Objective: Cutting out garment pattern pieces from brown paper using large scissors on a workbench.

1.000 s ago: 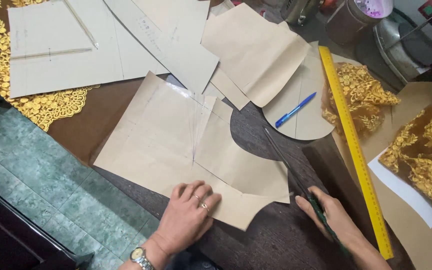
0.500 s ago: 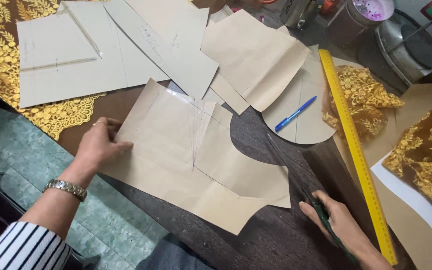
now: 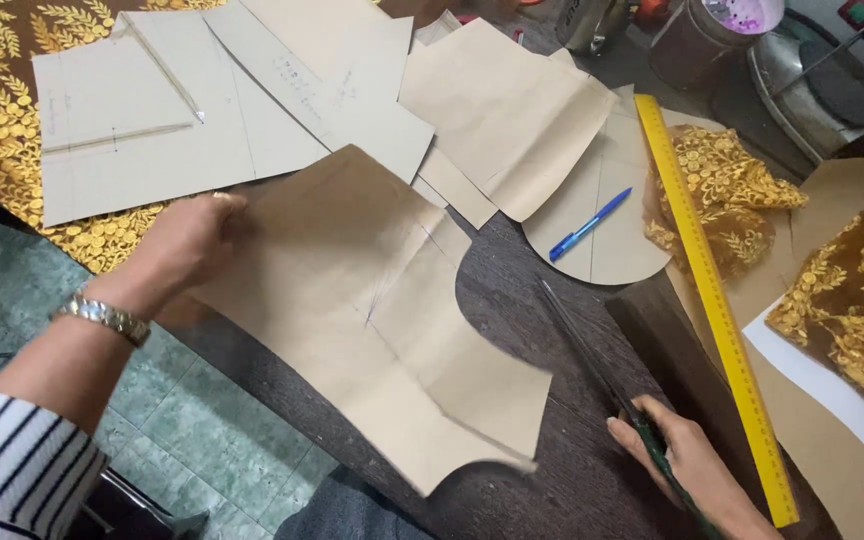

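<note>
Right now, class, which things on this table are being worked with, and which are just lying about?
In use:
left hand gripping the brown paper pattern piece
right hand on the scissors

Lying about:
blue pen
yellow ruler
gold lace fabric
pale pattern sheets

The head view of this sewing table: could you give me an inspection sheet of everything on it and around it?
Surface: dark wooden table, largely covered.
Job's things: large tan paper pattern piece with pencil lines, lifted at its left edge; long dark scissors lying flat on the table.
Clutter: pale card pattern pieces, further tan paper pieces, blue pen, long yellow ruler, gold embroidered lace fabric.
Hands: left hand grips the tan piece's left edge; right hand rests on the scissors' handles.
Cables: nothing seen.
Surroundings: green tiled floor, metal pots at top right.
</note>
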